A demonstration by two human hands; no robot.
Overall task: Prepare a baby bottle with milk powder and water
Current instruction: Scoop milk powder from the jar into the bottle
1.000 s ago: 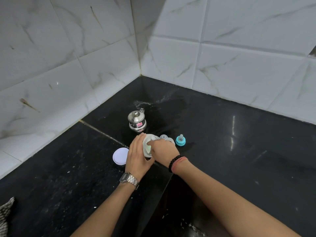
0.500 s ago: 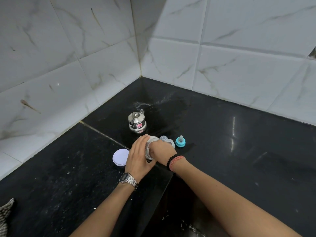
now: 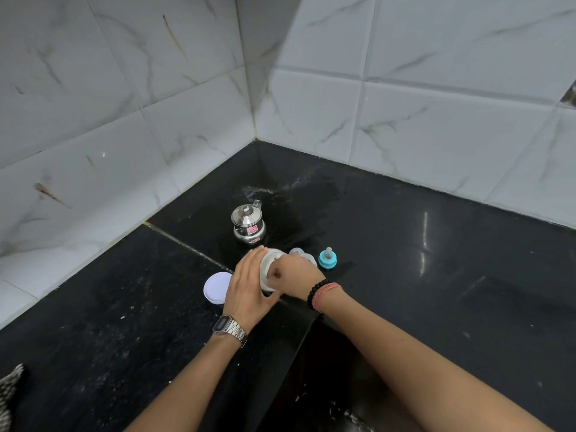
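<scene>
A: From the head camera, where is the powder container against the fingers?

B: The white container [image 3: 270,269] stands on the black counter [image 3: 436,291], gripped between both hands. The left hand [image 3: 247,288] wraps its left side, fingers curled around the wall, fingertips at the rim. The right hand [image 3: 293,277] sits over the mouth with fingers bent inward; what they pinch inside is hidden, so I cannot tell.

A: And the bottle parts?

B: The blue teat ring [image 3: 327,260] stands just right of the right hand, apart from it. The clear bottle [image 3: 300,254] shows only as a rim behind the right knuckles. The white lid [image 3: 217,287] lies flat, touching or just under the left hand's edge.

A: Edges and room?

B: A steel pot [image 3: 248,224] stands close behind the container, near the left fingertips. The tiled walls [image 3: 405,104] meet in a corner well behind that. To the right the counter runs open past the teat ring. Its front edge steps down right below the right wrist, which wears a bead bracelet [image 3: 316,291]; a watch [image 3: 230,328] is on the left.
</scene>
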